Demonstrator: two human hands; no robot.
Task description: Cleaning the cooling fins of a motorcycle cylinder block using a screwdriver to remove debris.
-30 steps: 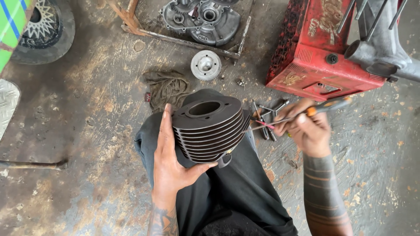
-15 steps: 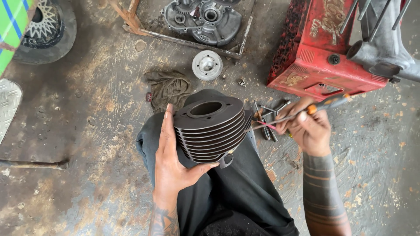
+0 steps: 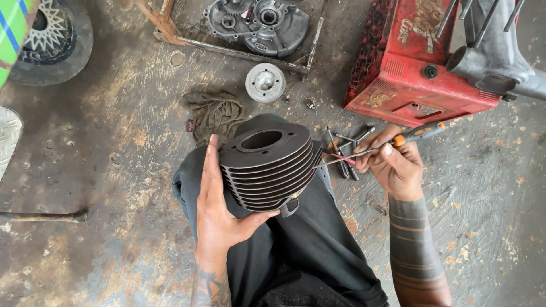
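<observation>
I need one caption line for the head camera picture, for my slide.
Left hand steadies a dark finned engine cylinder on the lap while the right hand pokes a screwdriver between its fins.

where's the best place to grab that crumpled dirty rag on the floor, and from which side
Probably the raised, bunched folds at the middle of the crumpled grey-brown rag, pinched from straight above. It lies limp on the stained concrete floor, so its flat edges give little to catch. The left hand, now cupping the dark finned metal cylinder, is nearest; coming from the left keeps clear of that cylinder.
</observation>
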